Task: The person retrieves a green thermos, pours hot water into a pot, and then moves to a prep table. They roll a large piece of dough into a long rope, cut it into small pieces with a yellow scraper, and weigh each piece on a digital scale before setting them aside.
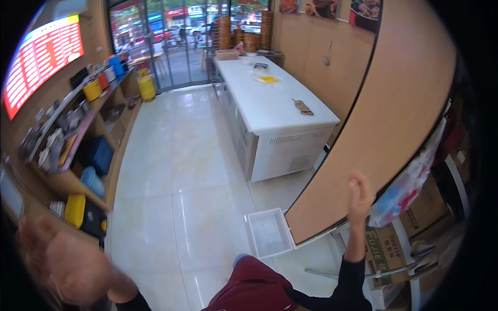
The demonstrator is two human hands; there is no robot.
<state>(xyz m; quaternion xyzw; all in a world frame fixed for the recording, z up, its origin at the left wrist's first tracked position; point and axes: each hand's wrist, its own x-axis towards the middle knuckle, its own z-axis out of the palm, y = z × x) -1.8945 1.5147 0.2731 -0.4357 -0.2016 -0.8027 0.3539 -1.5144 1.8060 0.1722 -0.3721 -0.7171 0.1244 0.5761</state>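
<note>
While the right hand (359, 196) rests flat on a big wooden panel (373, 119), the left hand (67, 264) hangs open and empty at the lower left.

Where the right hand meets the panel its fingers point up and lie close together, pressed against the tan face near the lower edge, clamped on nothing; the panel leans tilted across the right side; a plastic bag (407, 186) and cardboard boxes (386, 249) sit just behind its dark edge; a shallow white tray (268, 233) lies on the tiled floor (171, 171) beside the panel's lower corner; further off stands a long white counter (275, 103); the left hand, blurred, has its fingers spread, touching nothing, near wooden shelves (78, 150) holding coloured containers.
</note>
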